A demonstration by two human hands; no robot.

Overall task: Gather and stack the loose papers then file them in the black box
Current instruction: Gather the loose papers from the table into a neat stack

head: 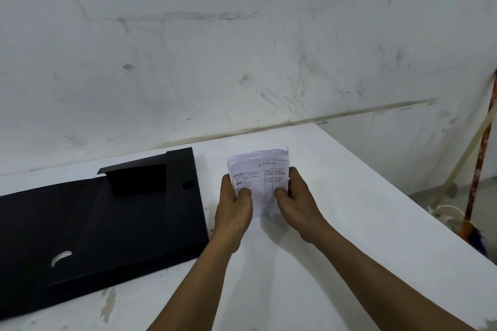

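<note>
1. Your white table (336,236) runs along a scuffed wall (242,48), with no loose sheets in sight on it.
2. The black box (107,223) lies to your left, flap up, just beside your left wrist.
3. The stack of papers (259,177) stands upright above the table, printed form facing you.
4. Your left hand (234,209) and right hand (295,201) are closed on its side edges, thumbs pressed on the front.
5. Watch it: the top edges look uneven, so loosening your hold on the way to the box could let sheets slide and fan out.
</note>
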